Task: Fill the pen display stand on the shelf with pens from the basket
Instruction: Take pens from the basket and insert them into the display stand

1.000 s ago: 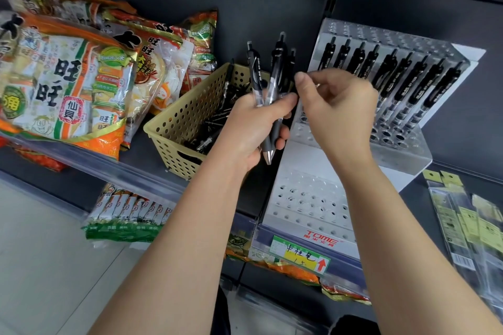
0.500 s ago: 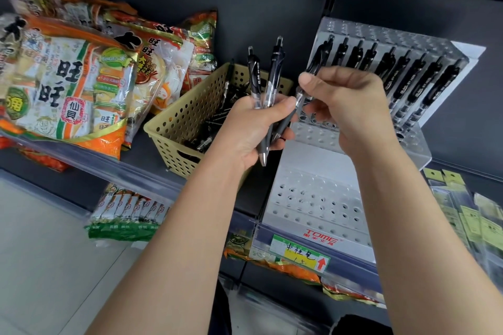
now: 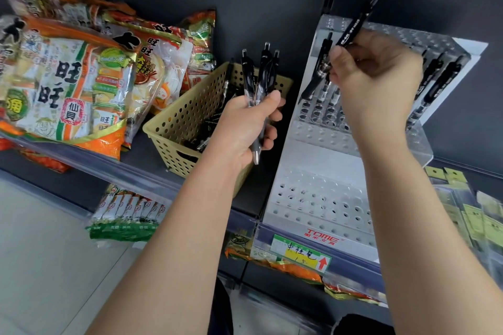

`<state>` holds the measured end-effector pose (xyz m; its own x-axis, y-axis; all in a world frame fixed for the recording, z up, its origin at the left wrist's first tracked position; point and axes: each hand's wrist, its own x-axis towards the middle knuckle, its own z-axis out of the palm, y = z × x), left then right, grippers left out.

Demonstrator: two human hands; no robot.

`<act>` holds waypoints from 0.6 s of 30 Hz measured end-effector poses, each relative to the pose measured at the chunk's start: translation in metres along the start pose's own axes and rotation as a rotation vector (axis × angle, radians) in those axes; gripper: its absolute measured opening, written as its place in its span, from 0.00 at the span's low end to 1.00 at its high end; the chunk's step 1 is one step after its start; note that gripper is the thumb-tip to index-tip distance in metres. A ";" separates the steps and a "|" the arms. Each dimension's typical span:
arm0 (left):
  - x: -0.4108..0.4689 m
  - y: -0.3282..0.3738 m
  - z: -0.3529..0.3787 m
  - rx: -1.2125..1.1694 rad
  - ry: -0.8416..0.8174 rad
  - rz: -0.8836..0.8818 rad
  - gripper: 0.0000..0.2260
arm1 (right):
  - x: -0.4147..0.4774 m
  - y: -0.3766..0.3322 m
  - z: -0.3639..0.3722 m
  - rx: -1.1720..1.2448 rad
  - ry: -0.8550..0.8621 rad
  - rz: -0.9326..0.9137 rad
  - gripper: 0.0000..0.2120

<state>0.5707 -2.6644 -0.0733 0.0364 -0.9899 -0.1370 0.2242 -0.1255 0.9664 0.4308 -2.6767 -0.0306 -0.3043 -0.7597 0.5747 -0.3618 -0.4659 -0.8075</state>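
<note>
The clear, stepped pen display stand sits on the shelf at right, with a row of black pens in its upper tier. My right hand is over that tier, gripping one black pen that sticks up and to the right. My left hand holds a bunch of black pens upright between the stand and the beige perforated basket, which has more pens inside. The lower tier's holes show no pens.
Large snack bags lie on the shelf left of the basket. Smaller packets hang on the shelf below. A price label sits on the shelf edge under the stand. Packaged goods lie at right.
My right hand took one pen from the bunch in my left hand and carried it right and up over the stand's upper tier. My left hand stayed roughly in place.
</note>
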 end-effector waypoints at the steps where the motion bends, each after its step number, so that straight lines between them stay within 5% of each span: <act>1: 0.000 0.000 0.001 -0.001 -0.006 -0.001 0.11 | 0.000 0.000 0.000 -0.037 0.008 -0.030 0.07; 9: 0.000 -0.001 0.000 -0.021 -0.026 0.011 0.09 | -0.002 0.009 0.004 -0.316 0.009 -0.139 0.06; 13: 0.000 -0.002 0.000 -0.021 -0.033 0.014 0.09 | -0.009 0.011 0.008 -0.275 -0.014 -0.070 0.15; 18: 0.001 -0.001 0.000 -0.020 -0.031 0.024 0.09 | -0.010 0.015 0.010 -0.304 -0.019 -0.040 0.08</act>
<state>0.5708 -2.6656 -0.0746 0.0120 -0.9942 -0.1070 0.2434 -0.1008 0.9647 0.4369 -2.6804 -0.0497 -0.2692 -0.7531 0.6002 -0.6209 -0.3407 -0.7060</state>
